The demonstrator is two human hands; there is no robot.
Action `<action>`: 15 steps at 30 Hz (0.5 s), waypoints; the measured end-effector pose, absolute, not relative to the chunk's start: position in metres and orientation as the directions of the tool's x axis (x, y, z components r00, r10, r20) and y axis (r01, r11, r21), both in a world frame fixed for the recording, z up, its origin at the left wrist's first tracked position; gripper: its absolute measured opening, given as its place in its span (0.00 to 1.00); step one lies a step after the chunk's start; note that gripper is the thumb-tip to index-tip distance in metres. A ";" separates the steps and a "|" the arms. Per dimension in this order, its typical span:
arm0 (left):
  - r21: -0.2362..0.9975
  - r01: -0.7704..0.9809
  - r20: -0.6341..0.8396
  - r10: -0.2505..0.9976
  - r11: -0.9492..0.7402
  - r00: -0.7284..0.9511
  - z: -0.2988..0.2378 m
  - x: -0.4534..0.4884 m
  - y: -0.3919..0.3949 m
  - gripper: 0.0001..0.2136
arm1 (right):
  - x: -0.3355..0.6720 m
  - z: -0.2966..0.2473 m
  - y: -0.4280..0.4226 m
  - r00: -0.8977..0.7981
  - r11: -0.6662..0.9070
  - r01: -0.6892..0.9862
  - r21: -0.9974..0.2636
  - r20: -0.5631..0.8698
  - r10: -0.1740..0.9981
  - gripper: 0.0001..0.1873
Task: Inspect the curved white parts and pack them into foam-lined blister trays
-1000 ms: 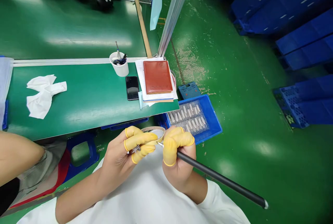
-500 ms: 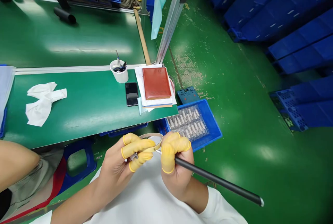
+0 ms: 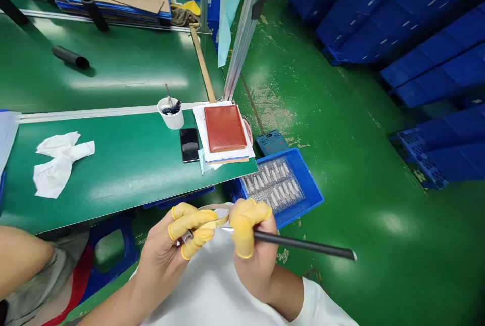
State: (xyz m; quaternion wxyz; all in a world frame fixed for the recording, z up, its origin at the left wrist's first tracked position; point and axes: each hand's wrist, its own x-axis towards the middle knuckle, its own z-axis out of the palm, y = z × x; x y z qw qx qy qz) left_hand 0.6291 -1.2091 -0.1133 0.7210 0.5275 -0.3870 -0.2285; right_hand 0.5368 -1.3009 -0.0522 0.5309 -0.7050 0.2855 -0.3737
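Only the head view here, so one pass.

Both hands are up close to the chest, below the front edge of the desk (image 3: 125, 174). The left hand (image 3: 170, 245) has its grip closed on a tape ring (image 3: 216, 212), pinched between thumb and fingers in yellow finger cots. The right hand (image 3: 252, 250) has its grip closed round a black rod (image 3: 303, 244), right up near the rod's metal tip.

The bit that matters: that tip points left and sits right against the tape ring, in the narrow gap between the two hands. The rod's long axis runs out to the person's right, nearly level and dipping only a little, so all the free length hangs over the floor on that side. The ring lies straight left of the right-hand grip, just beside it.

Compared with a second ago, the rod has swung up: it slanted clearly downward then and is much flatter now. Both grips look unchanged and the tip hasn't left the ring. The view has also tipped up, so more of the far bench shows.

Nearby: a blue tray (image 3: 314, 192) of small parts on the floor, and a red notebook (image 3: 225, 128), a phone (image 3: 189, 144) and a white cup (image 3: 172, 120) on the desk.
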 end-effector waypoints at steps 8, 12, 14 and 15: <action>0.980 -0.056 0.186 -0.759 0.194 0.623 -0.123 0.622 -1.214 0.12 | 0.527 -0.066 -1.319 0.363 -0.288 -0.022 -0.957 0.261 -0.894 0.16; 0.983 -0.022 0.153 -0.757 0.180 0.636 -0.127 0.620 -1.212 0.12 | 0.523 -0.074 -1.322 0.377 -0.343 -0.031 -0.939 0.307 -0.874 0.15; 0.984 -0.014 0.147 -0.755 0.180 0.640 -0.127 0.620 -1.211 0.12 | 0.523 -0.073 -1.322 0.390 -0.353 -0.016 -0.935 0.319 -0.864 0.14; 0.983 -0.010 0.146 -0.754 0.181 0.640 -0.127 0.620 -1.211 0.12 | 0.524 -0.071 -1.321 0.393 -0.364 -0.011 -0.931 0.331 -0.858 0.14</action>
